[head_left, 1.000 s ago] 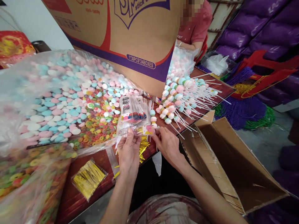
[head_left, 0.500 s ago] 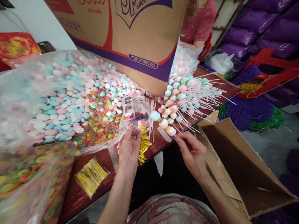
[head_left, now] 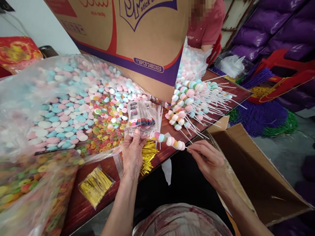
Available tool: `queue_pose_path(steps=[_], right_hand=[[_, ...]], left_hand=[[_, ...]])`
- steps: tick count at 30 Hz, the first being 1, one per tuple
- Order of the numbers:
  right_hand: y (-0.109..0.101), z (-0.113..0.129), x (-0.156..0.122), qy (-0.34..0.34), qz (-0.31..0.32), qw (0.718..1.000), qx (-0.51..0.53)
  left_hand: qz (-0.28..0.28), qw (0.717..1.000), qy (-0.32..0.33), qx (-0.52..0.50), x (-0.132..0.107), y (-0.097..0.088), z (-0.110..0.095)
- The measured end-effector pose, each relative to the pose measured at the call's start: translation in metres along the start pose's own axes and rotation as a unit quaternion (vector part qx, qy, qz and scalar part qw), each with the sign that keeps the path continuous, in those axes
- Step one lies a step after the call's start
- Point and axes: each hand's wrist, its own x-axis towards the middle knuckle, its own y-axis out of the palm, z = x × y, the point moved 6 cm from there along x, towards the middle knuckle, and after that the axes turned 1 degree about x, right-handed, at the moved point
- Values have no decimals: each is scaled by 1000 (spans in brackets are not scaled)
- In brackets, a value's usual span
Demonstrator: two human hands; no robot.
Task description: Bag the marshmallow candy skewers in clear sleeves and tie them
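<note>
Dark-red tabletop [head_left: 82, 211], pastel candy stick [head_left: 175, 143]

- Candy stick [head_left: 176, 143]: pink, white and blue puffs with small coloured rings on a white stick, lying nearly level, its bare end pinched in the right hand [head_left: 209, 159].
- Clear printed bag [head_left: 145, 133]: under the left hand's [head_left: 133, 151] thumb, its edge at the candy's far end.

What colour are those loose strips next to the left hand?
Shiny gold; the strips show best in the head view, the only one.
</note>
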Motion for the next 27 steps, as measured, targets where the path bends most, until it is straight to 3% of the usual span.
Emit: queue_pose_path(steps=[5,9,16,21,27], right_hand=[[15,-4,-2,45,14,998,46],[26,-3,-7,63,-5,997,45],[30,7,-10,42,-31,999,-11],[35,4,-11,77,7,997,-9],[41,-6,-10,133,65,989,25]], left_hand=[[49,999,4,24,-2,8,5],[40,999,31,11,-7,14,9],[10,999,1,-50,-9,16,20],[-10,996,23,-85,-14,18,25],[21,998,10,-59,-19,23,30]])
